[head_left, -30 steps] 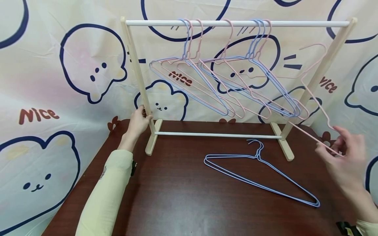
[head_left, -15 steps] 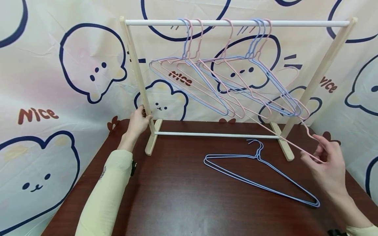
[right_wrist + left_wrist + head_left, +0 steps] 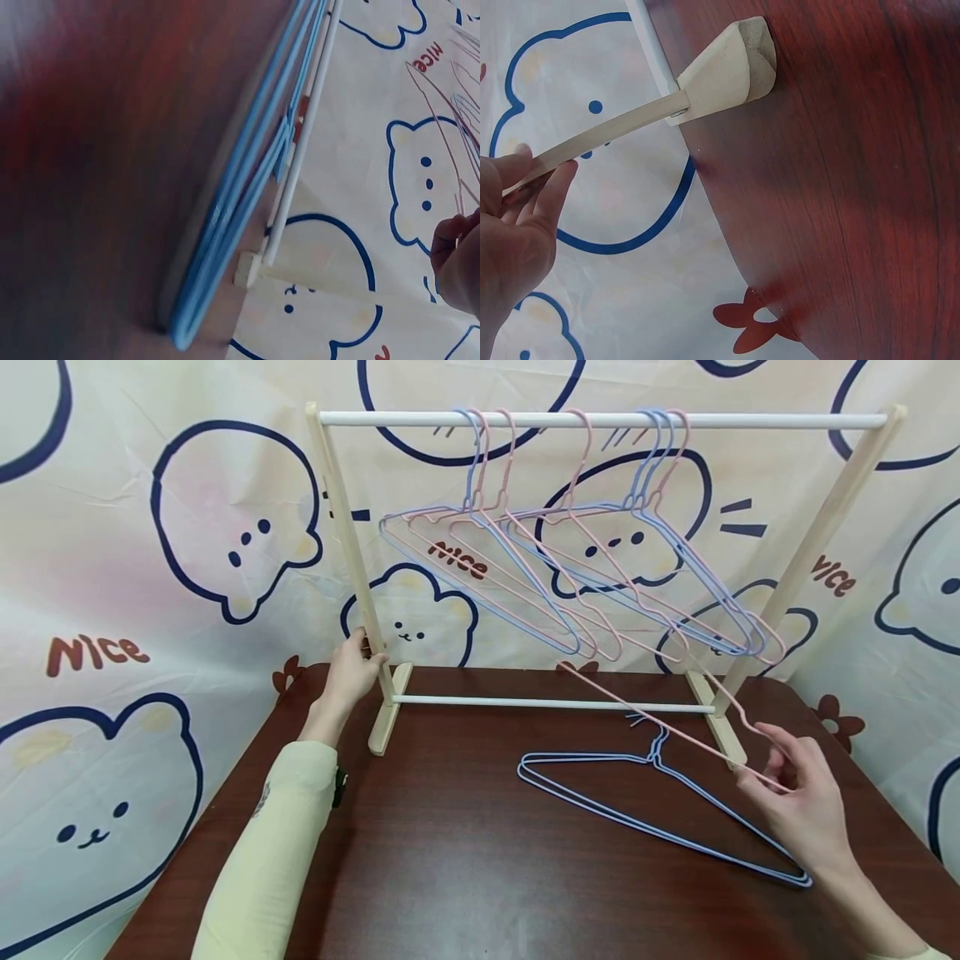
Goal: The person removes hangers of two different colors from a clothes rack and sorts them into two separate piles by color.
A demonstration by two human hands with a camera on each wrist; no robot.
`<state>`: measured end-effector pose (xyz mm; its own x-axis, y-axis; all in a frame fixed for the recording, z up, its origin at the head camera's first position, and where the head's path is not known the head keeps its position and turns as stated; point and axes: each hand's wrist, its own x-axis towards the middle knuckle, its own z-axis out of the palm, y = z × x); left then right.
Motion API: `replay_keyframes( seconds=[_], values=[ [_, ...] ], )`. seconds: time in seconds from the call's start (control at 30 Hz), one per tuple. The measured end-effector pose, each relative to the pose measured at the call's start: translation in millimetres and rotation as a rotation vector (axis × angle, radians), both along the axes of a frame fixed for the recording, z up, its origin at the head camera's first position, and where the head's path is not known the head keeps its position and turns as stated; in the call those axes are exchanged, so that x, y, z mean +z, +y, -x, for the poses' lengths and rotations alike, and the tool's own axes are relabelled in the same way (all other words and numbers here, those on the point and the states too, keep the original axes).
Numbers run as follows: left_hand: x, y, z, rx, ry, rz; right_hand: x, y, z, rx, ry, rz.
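My left hand grips the left wooden upright of a small garment rack, low down, thumb on one side and fingers on the other. My right hand pinches a pink wire hanger by one end, near the rack's right foot. That hanger is off the rail, and its hook is hard to make out behind the others. Below it, a pair of blue hangers lies on the table, partly covered by the pink one. Several pink and blue hangers hang from the white top rail.
The rack's lower white bar spans two wooden feet near the back of the dark brown table. A cloth backdrop with bear drawings stands close behind.
My right hand has moved left and down with the pink hanger, whose hook has dropped from beside the right upright to behind the hanging ones. My left hand stays put.
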<state>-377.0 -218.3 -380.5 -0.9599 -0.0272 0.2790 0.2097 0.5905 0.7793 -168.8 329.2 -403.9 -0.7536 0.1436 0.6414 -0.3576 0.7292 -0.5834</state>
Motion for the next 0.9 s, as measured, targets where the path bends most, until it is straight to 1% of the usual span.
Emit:
replay_keyframes(
  seconds=[0.2,0.43,0.6,0.77,0.9],
  values=[
    [0.8,-1,-0.6,-0.001,0.001,-0.001,-4.5,-13,-5.9,0.069,-0.051,-0.006],
    [1.2,0,-0.5,-0.001,0.0,0.001,-7.7,-32,-8.9,0.15,-0.076,0.015],
    [0.6,1,0.1,0.0,0.005,0.012,-11.8,-44,-12.2,0.208,-0.106,0.0],
    [-1.1,0,0.3,0.0,-0.003,0.02,-20.2,-52,-12.6,0.287,-0.105,-0.004],
    [-0.9,-1,0.3,-0.006,0.001,0.016,-20.7,-61,-13.6,0.327,-0.132,-0.011]
  ],
)
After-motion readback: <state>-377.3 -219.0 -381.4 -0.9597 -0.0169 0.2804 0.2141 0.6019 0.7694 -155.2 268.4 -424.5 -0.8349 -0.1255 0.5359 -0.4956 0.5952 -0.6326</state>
